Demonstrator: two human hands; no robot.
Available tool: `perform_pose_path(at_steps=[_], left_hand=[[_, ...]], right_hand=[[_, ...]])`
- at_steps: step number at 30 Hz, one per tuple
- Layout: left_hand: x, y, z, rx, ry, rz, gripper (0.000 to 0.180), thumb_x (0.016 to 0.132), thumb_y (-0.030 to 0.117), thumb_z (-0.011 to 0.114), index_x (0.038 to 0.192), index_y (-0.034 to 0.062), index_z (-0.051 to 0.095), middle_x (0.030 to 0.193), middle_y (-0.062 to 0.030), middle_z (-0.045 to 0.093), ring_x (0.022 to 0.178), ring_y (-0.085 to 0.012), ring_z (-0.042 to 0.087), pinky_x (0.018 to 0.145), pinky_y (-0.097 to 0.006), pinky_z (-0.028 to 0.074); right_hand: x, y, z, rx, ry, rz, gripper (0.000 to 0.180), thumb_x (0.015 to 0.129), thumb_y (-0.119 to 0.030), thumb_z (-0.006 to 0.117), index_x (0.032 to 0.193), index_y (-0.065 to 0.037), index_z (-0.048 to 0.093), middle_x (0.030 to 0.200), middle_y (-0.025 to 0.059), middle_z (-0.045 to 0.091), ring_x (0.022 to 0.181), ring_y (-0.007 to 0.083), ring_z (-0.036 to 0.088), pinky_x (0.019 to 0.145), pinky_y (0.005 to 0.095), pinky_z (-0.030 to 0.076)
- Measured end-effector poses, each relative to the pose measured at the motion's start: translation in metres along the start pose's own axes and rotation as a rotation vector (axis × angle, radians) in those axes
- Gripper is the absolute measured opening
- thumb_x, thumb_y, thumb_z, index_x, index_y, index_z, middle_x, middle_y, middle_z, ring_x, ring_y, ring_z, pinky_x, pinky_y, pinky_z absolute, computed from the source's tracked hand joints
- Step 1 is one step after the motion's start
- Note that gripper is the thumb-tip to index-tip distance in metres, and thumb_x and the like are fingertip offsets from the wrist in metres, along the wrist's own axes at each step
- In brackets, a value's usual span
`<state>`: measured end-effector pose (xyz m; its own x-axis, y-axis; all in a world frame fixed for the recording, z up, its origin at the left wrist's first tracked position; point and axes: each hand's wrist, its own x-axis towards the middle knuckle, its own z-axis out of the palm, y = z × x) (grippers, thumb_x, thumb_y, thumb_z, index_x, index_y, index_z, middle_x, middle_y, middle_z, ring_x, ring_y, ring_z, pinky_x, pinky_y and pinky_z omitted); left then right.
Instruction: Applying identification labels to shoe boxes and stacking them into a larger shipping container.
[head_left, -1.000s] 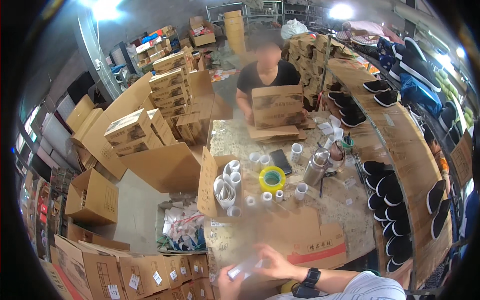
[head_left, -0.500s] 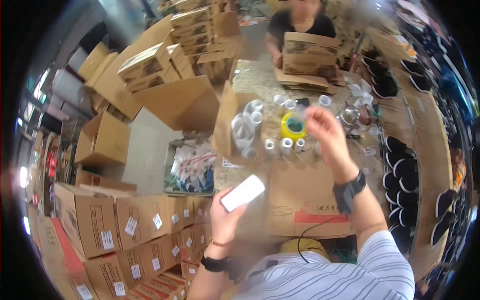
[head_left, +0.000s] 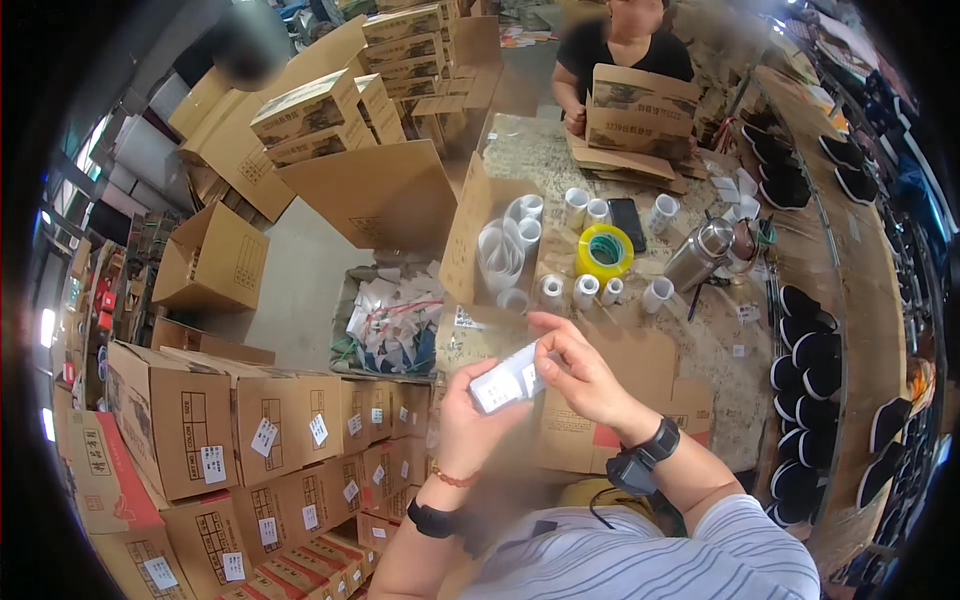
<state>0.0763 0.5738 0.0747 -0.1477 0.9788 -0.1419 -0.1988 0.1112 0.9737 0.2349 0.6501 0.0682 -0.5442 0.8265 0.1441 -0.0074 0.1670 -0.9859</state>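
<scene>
My left hand [head_left: 462, 415] holds a small white label strip [head_left: 507, 379] up in front of me. My right hand [head_left: 582, 362] grips the same strip at its right end, fingers pinched on its top edge. Both hands hover above a flattened brown carton [head_left: 640, 385] at the near edge of the speckled worktable [head_left: 735, 330]. Beyond them stand several small white rolls [head_left: 585, 289] and a yellow tape roll [head_left: 604, 250].
A person in a black top folds a cardboard box [head_left: 640, 112] at the table's far end. A steel flask [head_left: 697, 257] and black phone [head_left: 627, 223] lie on the table. Labelled cartons [head_left: 215, 425] stack at my left. Black shoes [head_left: 812, 360] fill racks on the right.
My right hand came back from the rolls on the table and took hold of the label strip. The left hand has raised the strip closer to the middle.
</scene>
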Motion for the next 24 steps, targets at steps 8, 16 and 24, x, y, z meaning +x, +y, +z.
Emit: perform_pose_path(at_steps=[8, 16, 24], left_hand=[[0.006, 0.001, -0.001, 0.031, 0.044, 0.012, 0.050, 0.071, 0.008, 0.073, 0.112, -0.0020, 0.045, 0.099, -0.0055, 0.055, 0.088, -0.0091, 0.053, 0.076, -0.022, 0.045], [0.012, -0.004, -0.002, 0.176, 0.054, 0.101, 0.035, 0.079, 0.006, 0.060, 0.110, -0.0030, 0.047, 0.099, -0.0089, 0.056, 0.090, -0.0148, 0.054, 0.079, -0.027, 0.044], [0.003, -0.012, -0.008, -0.113, 0.071, 0.004, 0.032, 0.083, 0.007, 0.057, 0.110, -0.0057, 0.046, 0.102, -0.0110, 0.054, 0.092, -0.0146, 0.053, 0.082, -0.027, 0.042]], right_hand=[[0.007, -0.006, 0.006, -0.157, 0.002, -0.039, 0.007, 0.086, -0.010, 0.050, 0.085, -0.003, 0.049, 0.115, 0.0098, 0.046, 0.088, 0.0144, 0.051, 0.074, 0.0270, 0.044], [0.007, 0.001, 0.004, -0.159, 0.064, -0.100, 0.010, 0.083, -0.015, 0.052, 0.081, -0.006, 0.049, 0.104, 0.0121, 0.050, 0.097, 0.0278, 0.047, 0.084, 0.0362, 0.039], [0.005, 0.025, 0.023, -0.039, 0.109, -0.044, 0.017, 0.087, -0.019, 0.050, 0.083, -0.003, 0.048, 0.101, 0.0114, 0.050, 0.094, 0.0261, 0.048, 0.083, 0.0342, 0.038]])
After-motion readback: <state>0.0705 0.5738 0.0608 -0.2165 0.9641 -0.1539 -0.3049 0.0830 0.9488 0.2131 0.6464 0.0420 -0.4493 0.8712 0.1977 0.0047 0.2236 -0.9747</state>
